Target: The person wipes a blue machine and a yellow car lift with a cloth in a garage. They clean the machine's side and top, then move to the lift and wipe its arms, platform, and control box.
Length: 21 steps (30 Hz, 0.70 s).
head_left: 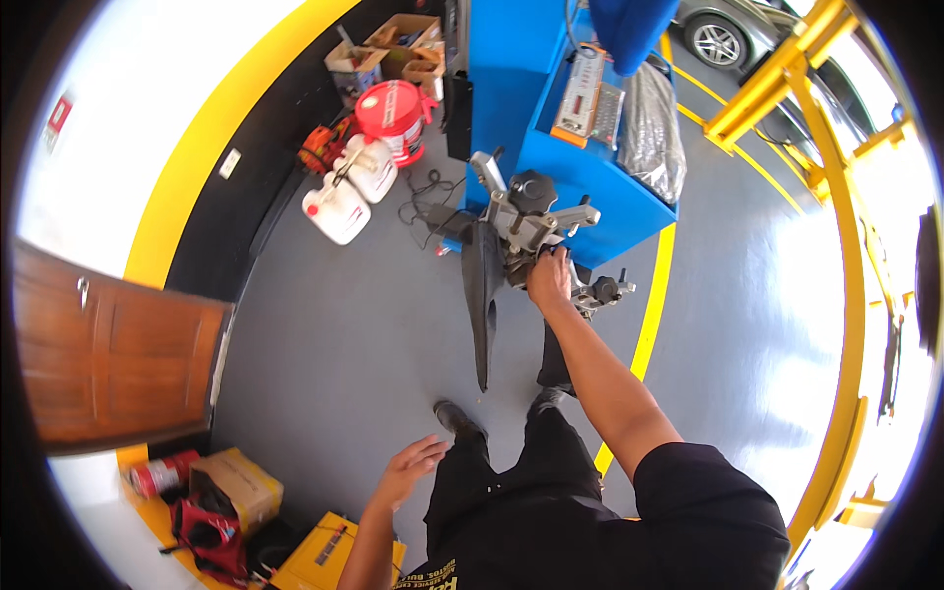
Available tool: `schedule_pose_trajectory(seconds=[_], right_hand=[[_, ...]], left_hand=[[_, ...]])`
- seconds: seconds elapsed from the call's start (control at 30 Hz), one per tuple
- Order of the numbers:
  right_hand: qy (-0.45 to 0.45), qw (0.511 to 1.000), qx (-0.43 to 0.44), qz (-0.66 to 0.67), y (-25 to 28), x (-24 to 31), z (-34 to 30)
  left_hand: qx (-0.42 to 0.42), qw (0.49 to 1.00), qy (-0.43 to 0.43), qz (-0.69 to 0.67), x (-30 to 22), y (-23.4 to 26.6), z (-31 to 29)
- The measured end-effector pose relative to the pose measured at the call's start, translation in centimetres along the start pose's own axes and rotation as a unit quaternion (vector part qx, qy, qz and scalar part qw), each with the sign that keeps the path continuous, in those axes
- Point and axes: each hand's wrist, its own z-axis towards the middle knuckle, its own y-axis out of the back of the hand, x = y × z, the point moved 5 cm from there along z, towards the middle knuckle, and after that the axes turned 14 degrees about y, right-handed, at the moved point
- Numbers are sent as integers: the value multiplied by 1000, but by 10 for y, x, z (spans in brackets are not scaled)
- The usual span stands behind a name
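Observation:
My right hand [551, 279] reaches forward to a silver metal wheel clamp [544, 231] with a black star-shaped knob, at the front of a blue cabinet. Its fingers are curled round a dark part low on the clamp, partly hidden by the hand itself. A second black knob [605, 289] on a silver arm sits just right of that hand. Left of the clamp, a long dark flat panel [480, 305] stands edge-on. Low in front of my body, my left hand [415, 469] hangs free, its fingers stretched out and holding nothing.
The blue cabinet [600, 187] carries a keyboard [607, 113] and a plastic-wrapped item [653, 133]. White jugs [337, 209], a red bucket [389, 110] and cables [425, 197] lie to its left. A yellow case [320, 556] is near my left arm; a yellow lift frame [846, 295] stands right.

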Motion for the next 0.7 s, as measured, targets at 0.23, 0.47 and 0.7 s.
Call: schedule_pose_trajectory(seconds=[0.23,0.47,0.7], right_hand=[[-91,985,19,145,-15,-16,24],[-28,930,-236,282,35,31,-14],[-67,944,-230,228,26,16,-9]], left_hand=[[96,976,-74,182,-140,-12,-8],[611,721,-158,286,-252,-165,-113],[468,755,-355,293,-318,-219,-140]])
